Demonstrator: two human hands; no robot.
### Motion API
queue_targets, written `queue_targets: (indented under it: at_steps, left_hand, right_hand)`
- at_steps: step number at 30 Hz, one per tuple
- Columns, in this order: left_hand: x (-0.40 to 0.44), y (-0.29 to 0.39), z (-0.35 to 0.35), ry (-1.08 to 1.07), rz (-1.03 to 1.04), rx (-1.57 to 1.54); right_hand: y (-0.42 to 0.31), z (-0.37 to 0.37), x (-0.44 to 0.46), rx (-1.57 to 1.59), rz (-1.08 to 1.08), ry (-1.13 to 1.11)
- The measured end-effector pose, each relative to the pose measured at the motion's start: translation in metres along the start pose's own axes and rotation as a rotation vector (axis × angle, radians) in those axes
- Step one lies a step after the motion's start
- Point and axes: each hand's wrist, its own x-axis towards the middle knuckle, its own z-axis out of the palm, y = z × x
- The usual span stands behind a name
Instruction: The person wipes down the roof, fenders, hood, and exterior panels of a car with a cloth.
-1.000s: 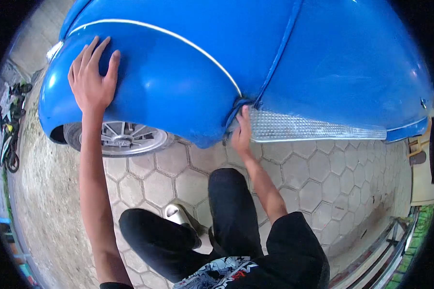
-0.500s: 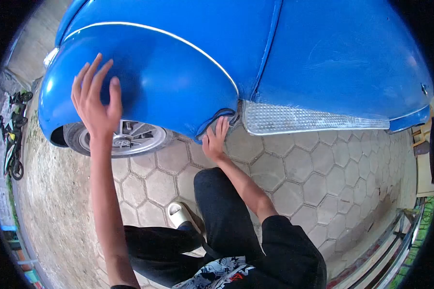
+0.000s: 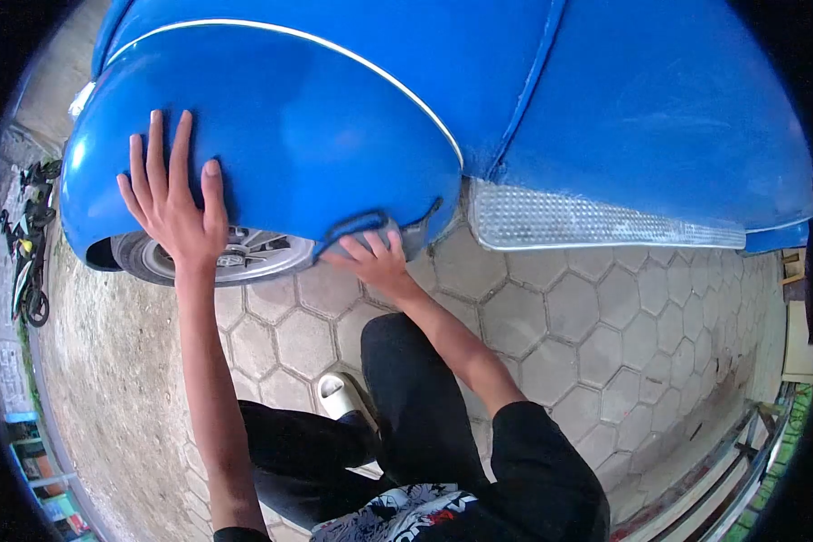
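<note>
Plainly, one left hand [image 3: 182, 210] splayed on one fender [image 3: 307, 126], one right hand [image 3: 379, 266] flattened over one cloth [image 3: 415, 238]

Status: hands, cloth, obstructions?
Left hand spread over glossy blue fender. Right hand on crumpled grey cloth at fender's lower edge. Silver spoked wheel close by; no obstruction visible.

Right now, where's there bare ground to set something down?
Bare paving lies between the silver running board and the right forearm. It's crowded around the wheel, the right hand at the blue fender, and the slipper.
</note>
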Motion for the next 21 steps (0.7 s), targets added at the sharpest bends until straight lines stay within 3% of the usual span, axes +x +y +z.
queue_targets:
  at_steps: [3, 8, 10, 13, 16, 17, 21]
  left_hand:
    - [-0.001, -0.002, 0.003, 0.017, 0.023, -0.002]
    - [-0.001, -0.002, -0.002, -0.004, 0.022, 0.014]
    - [-0.001, 0.0, -0.003, -0.008, 0.001, 0.027]
    - [-0.001, 0.002, -0.003, -0.003, 0.004, 0.012]
    - [0.0, 0.003, -0.001, 0.031, 0.016, -0.005]
    - [-0.001, 0.002, 0.001, 0.048, 0.025, -0.004]
    - [-0.003, 0.0, 0.006, 0.092, 0.041, -0.004]
  right_hand:
    - [0.004, 0.008, -0.067, 0.071, 0.069, -0.126]
    - [0.002, 0.008, -0.068, 0.128, 0.233, -0.149]
    - [-0.008, 0.002, -0.026, 0.139, 0.309, -0.152]
    - [-0.015, -0.01, 0.088, 0.049, 0.181, -0.06]
    - [-0.013, -0.011, 0.108, -0.009, 0.097, 0.01]
    - [-0.01, -0.01, 0.091, -0.033, 0.066, -0.029]
    - [0.01, 0.012, -0.061, 0.118, 0.303, 0.022]
